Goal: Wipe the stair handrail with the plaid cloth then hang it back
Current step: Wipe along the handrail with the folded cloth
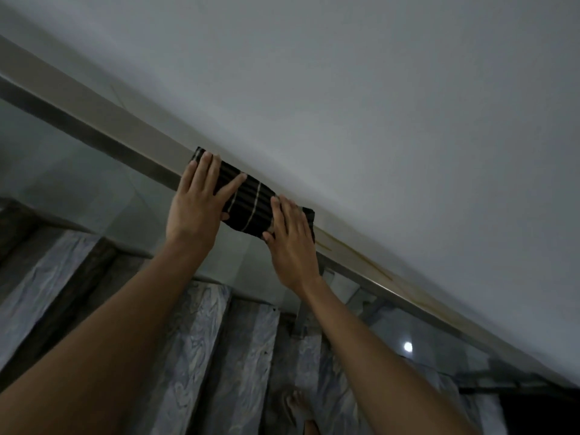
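Observation:
A dark plaid cloth (pixel 249 205) with thin pale stripes lies folded over the metal stair handrail (pixel 103 120), which runs diagonally from upper left to lower right along the white wall. My left hand (pixel 197 205) lies flat on the cloth's upper-left end, fingers spread. On the lower-right end my right hand (pixel 293 243) presses flat, its thumb at the cloth's lower edge. Both hands cover part of the cloth. The rail's side face under the cloth is hidden.
A glass balustrade panel (pixel 94 189) hangs below the rail. Marble-patterned stair treads (pixel 201 340) with dark risers lie beneath. My bare foot (pixel 298 406) stands on a step. A yellowish stain (pixel 361 262) marks the rail's top to the right of the cloth.

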Demonstrator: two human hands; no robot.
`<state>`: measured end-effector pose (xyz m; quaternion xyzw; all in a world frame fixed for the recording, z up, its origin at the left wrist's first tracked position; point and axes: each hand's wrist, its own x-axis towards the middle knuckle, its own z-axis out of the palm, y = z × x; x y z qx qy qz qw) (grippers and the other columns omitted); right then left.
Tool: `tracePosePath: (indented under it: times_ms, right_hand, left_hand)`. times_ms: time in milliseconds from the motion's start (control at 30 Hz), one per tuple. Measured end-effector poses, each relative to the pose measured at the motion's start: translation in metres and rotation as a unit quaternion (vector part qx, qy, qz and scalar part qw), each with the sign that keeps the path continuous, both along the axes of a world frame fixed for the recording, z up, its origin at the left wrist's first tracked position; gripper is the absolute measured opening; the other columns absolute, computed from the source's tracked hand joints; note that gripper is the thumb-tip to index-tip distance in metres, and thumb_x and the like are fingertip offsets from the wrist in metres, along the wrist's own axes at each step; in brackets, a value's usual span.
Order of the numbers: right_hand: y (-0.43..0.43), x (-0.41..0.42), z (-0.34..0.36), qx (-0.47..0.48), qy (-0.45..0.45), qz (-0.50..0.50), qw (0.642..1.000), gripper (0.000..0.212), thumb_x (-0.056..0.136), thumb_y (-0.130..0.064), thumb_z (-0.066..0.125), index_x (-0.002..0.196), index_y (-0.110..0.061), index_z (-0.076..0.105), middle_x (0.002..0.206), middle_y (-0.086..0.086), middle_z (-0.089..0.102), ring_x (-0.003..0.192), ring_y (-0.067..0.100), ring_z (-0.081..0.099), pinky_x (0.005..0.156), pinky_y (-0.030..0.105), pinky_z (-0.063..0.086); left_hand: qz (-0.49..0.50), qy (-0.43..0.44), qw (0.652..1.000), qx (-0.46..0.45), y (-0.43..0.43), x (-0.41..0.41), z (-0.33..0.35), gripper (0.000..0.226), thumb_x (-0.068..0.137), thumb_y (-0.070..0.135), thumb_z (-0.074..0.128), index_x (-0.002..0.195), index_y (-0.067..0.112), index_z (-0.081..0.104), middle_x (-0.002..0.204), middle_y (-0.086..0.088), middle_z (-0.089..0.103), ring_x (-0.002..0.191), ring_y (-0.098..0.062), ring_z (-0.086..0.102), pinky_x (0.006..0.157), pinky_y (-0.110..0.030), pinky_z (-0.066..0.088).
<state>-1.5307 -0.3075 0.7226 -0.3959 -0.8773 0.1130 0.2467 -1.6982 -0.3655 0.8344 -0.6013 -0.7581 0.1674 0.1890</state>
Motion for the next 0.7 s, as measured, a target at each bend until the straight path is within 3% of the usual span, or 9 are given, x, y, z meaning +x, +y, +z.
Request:
tracePosePath:
  times_ms: [300,700]
  right_hand:
    - [0.008,0.059,-0.045,-0.008,-0.009,-0.042,0.999,0.066,0.103,-0.03,0.047,0.158,-0.01,0.013,0.165,0.009,0.016,0.154,0.025,0.011,0.124,0.045,0.016]
    - [0.018,0.141,-0.094,-0.076,-0.053,-0.085,0.992,0.066,0.105,-0.034,0.037,0.158,-0.013,0.004,0.167,0.008,0.008,0.154,0.025,0.005,0.126,0.044,0.011]
  left_hand:
    - [-0.011,0.014,1.0,-0.002,0.007,0.068,-0.051,0.079,0.103,0.044,0.035,0.153,0.025,-0.023,0.163,-0.022,-0.016,0.152,-0.036,-0.015,0.126,-0.046,-0.003]
    - [-0.069,0.0,0.998,-0.01,0.027,0.144,-0.115,0.082,0.102,0.042,0.037,0.153,0.017,-0.022,0.163,-0.025,-0.011,0.152,-0.04,-0.012,0.125,-0.048,-0.002]
